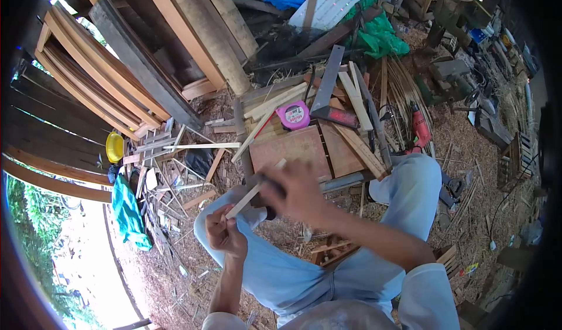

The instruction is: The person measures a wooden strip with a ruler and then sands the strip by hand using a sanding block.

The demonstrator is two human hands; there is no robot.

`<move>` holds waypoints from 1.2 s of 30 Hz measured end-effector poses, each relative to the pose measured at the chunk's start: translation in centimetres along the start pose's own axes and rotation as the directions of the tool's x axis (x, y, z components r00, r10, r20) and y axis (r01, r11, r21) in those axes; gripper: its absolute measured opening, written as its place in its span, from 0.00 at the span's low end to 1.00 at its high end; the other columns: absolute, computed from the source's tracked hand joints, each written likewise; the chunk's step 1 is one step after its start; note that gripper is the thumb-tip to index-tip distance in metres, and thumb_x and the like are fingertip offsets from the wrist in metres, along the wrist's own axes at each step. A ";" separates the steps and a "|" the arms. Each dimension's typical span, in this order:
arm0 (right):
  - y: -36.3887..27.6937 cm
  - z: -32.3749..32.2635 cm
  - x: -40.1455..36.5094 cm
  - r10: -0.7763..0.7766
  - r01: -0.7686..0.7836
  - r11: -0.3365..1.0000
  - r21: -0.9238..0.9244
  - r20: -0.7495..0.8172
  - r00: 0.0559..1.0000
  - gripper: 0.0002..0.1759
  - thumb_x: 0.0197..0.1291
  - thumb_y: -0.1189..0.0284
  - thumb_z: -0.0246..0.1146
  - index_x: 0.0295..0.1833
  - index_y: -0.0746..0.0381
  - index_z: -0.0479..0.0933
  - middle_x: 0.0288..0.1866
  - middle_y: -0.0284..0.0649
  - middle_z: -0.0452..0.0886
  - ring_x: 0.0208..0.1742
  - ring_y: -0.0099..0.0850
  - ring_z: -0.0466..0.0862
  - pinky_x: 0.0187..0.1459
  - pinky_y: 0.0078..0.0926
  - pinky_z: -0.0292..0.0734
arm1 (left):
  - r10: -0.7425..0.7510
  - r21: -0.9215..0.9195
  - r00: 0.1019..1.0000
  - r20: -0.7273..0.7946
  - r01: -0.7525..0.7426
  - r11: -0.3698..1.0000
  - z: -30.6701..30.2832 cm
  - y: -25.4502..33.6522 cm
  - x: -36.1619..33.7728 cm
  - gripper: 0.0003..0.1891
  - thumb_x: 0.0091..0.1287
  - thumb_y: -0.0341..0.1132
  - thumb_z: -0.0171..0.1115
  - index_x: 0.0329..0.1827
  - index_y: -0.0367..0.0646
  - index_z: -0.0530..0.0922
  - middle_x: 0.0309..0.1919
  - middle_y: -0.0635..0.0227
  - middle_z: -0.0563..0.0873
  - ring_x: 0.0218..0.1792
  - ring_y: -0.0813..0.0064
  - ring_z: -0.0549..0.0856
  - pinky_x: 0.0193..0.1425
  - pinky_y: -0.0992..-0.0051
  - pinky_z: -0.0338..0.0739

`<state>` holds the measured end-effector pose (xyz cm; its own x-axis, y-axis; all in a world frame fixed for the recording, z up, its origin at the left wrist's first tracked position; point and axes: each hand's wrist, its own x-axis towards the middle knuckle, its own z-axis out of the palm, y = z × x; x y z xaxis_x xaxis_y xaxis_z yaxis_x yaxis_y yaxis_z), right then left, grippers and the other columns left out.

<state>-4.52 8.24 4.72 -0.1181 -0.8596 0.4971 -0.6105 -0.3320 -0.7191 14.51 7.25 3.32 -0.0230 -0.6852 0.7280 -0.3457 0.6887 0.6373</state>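
Observation:
My left hand (228, 234) is closed around the lower end of a thin wooden strip (244, 202), which slants up and to the right over my knee. My right hand (301, 194), smeared by motion, is at the strip's upper part with a dark, rounded block-like tool (273, 193) under its fingers; blur hides its exact kind. Just beyond the hands is a low wooden work surface (290, 153). On it lie a pink tape measure (294, 115), a try square (331, 87) with a wide metal blade, and a red pencil (264, 124).
Light wooden strips (357, 96) lie around the work surface. A red power drill (420, 128) rests at its right. Offcuts (170, 184) and shavings cover the ground at left, near a yellow hard-hat-like bowl (115, 147). Long planks (181, 31) lean at the upper left.

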 end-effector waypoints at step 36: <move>-3.8 -1.4 -0.5 -0.108 0.104 0.991 0.082 0.043 0.993 0.20 0.61 0.60 0.64 0.57 0.55 0.79 0.38 0.50 0.78 0.43 0.45 0.76 0.49 0.46 0.65 | 0.222 0.069 0.971 0.090 -0.228 0.971 0.0 0.0 -0.3 0.08 0.71 0.29 0.58 0.39 0.37 0.68 0.35 0.51 0.82 0.36 0.57 0.87 0.36 0.65 0.81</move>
<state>-3.21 10.43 7.88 -0.0178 -0.8348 0.5502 -0.5532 -0.4502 -0.7009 14.55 7.49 3.12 -0.1836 -0.5337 0.8255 -0.3949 0.8091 0.4353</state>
